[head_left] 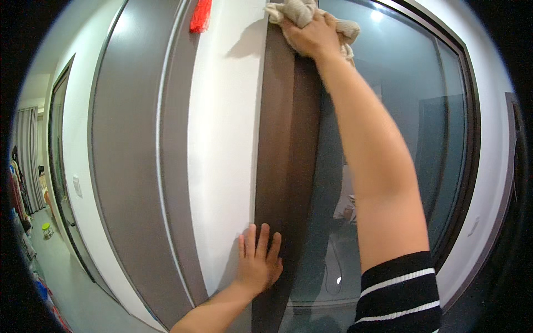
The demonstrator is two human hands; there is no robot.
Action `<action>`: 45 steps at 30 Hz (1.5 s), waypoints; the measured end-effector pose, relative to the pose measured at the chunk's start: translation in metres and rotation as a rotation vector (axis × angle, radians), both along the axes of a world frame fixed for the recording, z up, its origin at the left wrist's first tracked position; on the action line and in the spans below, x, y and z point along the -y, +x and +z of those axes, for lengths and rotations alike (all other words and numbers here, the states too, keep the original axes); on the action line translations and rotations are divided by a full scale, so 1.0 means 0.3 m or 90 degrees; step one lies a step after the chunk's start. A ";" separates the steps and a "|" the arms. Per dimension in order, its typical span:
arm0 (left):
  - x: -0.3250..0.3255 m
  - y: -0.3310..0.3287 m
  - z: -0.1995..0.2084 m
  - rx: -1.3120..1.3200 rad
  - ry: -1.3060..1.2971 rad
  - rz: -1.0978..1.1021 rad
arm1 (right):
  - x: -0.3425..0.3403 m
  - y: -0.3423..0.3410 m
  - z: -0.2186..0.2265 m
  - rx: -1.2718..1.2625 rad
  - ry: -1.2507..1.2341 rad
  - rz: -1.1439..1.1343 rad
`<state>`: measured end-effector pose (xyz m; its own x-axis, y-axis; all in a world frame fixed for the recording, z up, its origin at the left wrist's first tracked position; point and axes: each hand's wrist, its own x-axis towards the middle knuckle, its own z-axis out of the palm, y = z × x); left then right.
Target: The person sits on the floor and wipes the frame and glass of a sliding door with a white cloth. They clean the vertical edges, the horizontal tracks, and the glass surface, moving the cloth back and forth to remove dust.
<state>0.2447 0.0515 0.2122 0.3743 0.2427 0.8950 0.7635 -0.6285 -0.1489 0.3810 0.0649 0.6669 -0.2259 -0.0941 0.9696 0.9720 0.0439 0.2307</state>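
1. Head view, high: the right hand (313, 36) holds the cloth (300, 12) against the upper frame (277, 139), fingers curled over it, some tips hidden; bunching likely keeps its folds gathered.
2. Head view, low: the left hand (259, 267), fingers spread, seems to rest where frame meets wall (225, 139), probably for balance.

Floor (72, 277): pale grey-green, smooth, visible at lower left. On it: one small bright-green object (46, 228), kind unclear, near mixed fabrics (25, 240) along the left edge; whether these touch the floor, cannot tell.
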 end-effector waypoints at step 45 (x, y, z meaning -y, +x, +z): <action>-0.036 0.014 -0.037 0.013 0.055 0.014 | 0.096 0.251 -0.970 0.121 -0.167 0.047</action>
